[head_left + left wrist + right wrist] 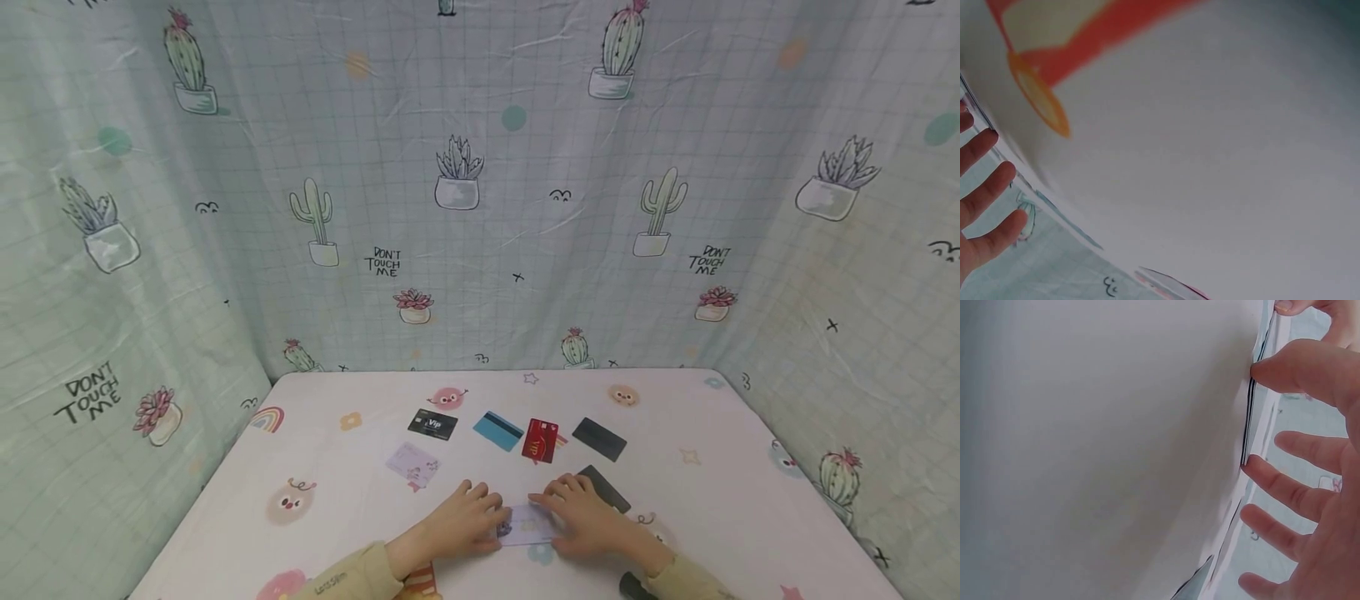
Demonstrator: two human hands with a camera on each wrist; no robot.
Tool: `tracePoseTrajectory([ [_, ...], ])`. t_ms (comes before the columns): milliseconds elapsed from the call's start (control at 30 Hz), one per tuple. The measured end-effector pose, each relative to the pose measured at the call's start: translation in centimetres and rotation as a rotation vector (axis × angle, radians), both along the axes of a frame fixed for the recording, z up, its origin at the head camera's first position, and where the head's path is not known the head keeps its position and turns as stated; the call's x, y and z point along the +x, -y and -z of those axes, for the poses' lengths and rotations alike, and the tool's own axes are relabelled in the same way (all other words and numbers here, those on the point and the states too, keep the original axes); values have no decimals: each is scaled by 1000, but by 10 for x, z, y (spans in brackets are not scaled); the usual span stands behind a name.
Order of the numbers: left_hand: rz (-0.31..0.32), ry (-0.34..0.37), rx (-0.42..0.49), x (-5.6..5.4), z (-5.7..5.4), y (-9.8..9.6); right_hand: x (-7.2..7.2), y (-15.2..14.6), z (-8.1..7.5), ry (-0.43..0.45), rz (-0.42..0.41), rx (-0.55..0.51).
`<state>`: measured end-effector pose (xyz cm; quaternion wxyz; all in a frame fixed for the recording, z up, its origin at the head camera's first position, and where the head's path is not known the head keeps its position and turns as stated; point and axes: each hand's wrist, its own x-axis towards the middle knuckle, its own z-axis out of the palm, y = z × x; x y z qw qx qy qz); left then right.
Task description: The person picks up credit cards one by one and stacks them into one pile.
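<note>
A pale purple card (525, 527) with a darker figure at its left end lies low at the front middle of the table, between both hands. My left hand (471, 523) holds its left end, thumb at the near corner and fingers at the far one. At the opposite end, my right hand (588, 521) spans the card between thumb and fingers. In the right wrist view the card (1249, 419) shows edge-on as dark and light lines, thumb and a finger at its corners. Beside the right hand's far side lies a dark card (603, 488), partly covered by it.
Farther back lie a black Vip card (432, 424), a blue striped card (498, 431), a red VIP card (540, 441), a dark striped card (599, 439) and another pale purple card (413, 464). A black object (634, 587) shows by the right sleeve. Patterned curtains (480, 250) surround the table.
</note>
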<state>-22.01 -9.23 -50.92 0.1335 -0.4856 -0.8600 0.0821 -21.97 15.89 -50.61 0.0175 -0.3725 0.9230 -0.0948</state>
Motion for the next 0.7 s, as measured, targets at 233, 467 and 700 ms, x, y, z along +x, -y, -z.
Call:
tracePoseTrajectory([
  [233,-4,1,-1,0,-3,1,1,1,0,-18,-3,-16],
  [467,-6,2,-7,1,-3,0,0,0,1,1,12,-3],
  [700,2,6,6,1,-2,0,-1,-2,4,-19,3,-7],
])
